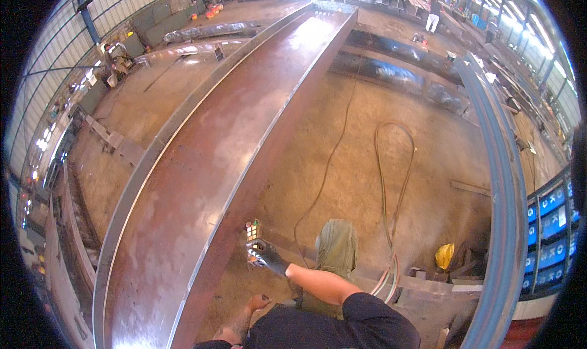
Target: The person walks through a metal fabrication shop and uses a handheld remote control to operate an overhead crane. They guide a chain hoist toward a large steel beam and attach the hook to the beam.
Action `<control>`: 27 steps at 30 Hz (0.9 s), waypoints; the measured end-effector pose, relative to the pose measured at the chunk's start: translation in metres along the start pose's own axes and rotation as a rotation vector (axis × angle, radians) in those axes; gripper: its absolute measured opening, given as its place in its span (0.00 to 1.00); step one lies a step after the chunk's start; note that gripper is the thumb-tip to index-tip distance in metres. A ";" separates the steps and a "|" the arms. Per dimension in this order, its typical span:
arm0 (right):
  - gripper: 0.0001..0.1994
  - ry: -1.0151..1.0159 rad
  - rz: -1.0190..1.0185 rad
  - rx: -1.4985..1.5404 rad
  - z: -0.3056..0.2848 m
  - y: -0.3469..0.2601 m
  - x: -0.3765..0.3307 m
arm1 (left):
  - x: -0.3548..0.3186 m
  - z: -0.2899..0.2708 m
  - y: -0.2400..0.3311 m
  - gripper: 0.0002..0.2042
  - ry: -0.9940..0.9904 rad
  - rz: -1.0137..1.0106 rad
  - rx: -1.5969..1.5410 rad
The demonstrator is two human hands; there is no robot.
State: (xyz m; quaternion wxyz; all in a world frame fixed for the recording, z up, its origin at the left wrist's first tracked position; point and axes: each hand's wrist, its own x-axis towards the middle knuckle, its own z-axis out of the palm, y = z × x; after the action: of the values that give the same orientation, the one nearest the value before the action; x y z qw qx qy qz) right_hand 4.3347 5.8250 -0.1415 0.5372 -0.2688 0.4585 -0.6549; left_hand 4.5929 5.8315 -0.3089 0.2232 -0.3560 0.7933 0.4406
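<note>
Basically, my R hand (268, 257), in a dark glove, is wrapped round a small handset (252, 232) w/ rows of coloured btns, the upper end sticking out past my fingers. Handset's just R of the big steel beam (202, 147), a bit below mid-view; can't tell if the two touch. My L hand (260, 301) is lower down, nearer my body, bare, fingers curled in; too small to tell how tight, or if there's anything in it.

Beam's reddish-brown, trough-like from up here, w/ a raised edge along each side, & runs from bottom L to top ctr. My knee (336, 245), in olive trousers, is R of the handset. Past it a hose (381, 178) lies in a long loop on the brown floor (306, 184), & a thin cable (331, 165) runs b/w that loop & the beam. Further R: a yellow item (445, 256), can't tell what, then long bluish steel bars (502, 196) & blue panels (555, 220) nr the rim. Top R, another person (433, 17) in white trousers, well apart from me.
</note>
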 end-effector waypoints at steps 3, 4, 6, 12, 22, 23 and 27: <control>0.10 0.010 0.002 -0.047 0.001 -0.002 -0.001 | -0.005 -0.005 0.012 0.23 0.019 0.034 0.010; 0.10 0.008 0.022 -0.004 0.001 0.000 -0.001 | -0.007 -0.007 0.017 0.24 0.021 0.041 0.020; 0.10 0.012 0.030 0.040 0.001 0.004 0.001 | -0.007 -0.012 0.021 0.23 -0.006 0.018 0.002; 0.10 -0.010 -0.088 -0.114 -0.007 0.021 0.009 | -0.014 -0.026 0.049 0.22 -0.053 -0.019 -0.012; 0.10 0.063 -0.049 -0.124 -0.001 -0.006 -0.004 | -0.017 -0.029 0.044 0.24 -0.062 -0.032 0.001; 0.11 0.051 -0.022 -0.119 0.002 -0.007 -0.004 | -0.020 -0.030 0.044 0.24 -0.053 -0.039 0.008; 0.12 0.038 -0.036 0.016 -0.001 0.009 0.003 | -0.020 -0.036 0.046 0.25 -0.076 -0.066 0.018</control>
State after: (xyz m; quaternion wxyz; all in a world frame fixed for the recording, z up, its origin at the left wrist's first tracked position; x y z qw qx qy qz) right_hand 4.3369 5.8227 -0.1506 0.5184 -0.2604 0.4586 -0.6731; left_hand 4.5691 5.8240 -0.2520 0.2707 -0.3629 0.7761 0.4390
